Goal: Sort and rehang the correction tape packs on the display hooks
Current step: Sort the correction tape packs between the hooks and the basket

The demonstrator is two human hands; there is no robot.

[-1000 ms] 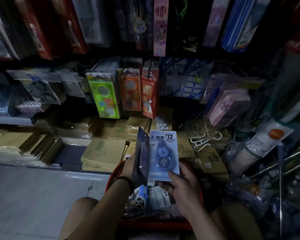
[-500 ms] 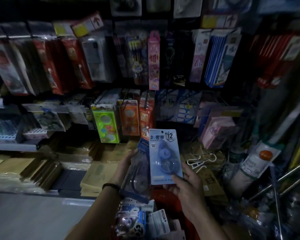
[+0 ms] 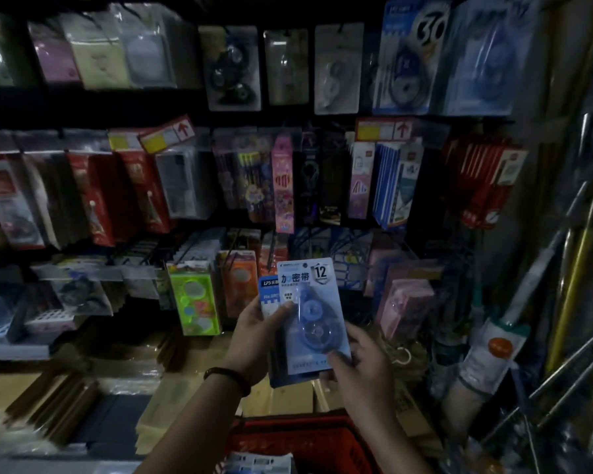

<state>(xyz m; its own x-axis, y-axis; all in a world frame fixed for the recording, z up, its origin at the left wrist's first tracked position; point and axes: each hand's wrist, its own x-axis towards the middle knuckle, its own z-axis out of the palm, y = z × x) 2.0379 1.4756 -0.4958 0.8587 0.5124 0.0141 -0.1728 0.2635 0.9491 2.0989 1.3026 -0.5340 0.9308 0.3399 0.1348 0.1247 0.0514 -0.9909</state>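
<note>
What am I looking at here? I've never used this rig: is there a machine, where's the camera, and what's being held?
There is no machine: these are a person's two bare hands, filmed by one wide-angle camera worn on the head, looking forward and down. The left hand, with a dark bracelet at the wrist, grips two stacked packs, its thumb on the front one: a light-blue correction tape pack marked 12. A darker blue pack sits behind it. The right hand pinches the front pack's lower right corner. Ahead is a dim display wall of hanging stationery; similar hanging correction tape packs fill part of the top row. Below the hands is a red basket.
</note>
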